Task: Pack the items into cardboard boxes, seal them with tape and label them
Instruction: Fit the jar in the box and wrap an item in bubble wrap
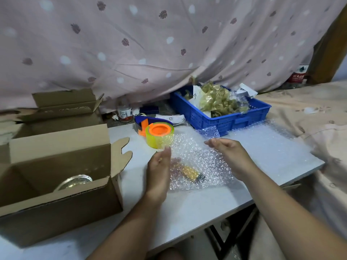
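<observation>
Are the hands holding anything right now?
No. The left hand and right hand are both open by the bubble wrap; neither grips it.

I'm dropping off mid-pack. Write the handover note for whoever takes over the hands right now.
Hands: left hand open, holding nothing, at the left edge of the bubble wrap. The right hand is open and empty above the wrap.
Things: the yellow item with a dark end lies in the wrap on the table. The cardboard box stands open at left. The tape dispenser is behind the wrap and the blue crate further back.
Done: one round glassy thing is in the box.
Left: wrap the yellow item, box it, close the flaps, tape, label.
</observation>
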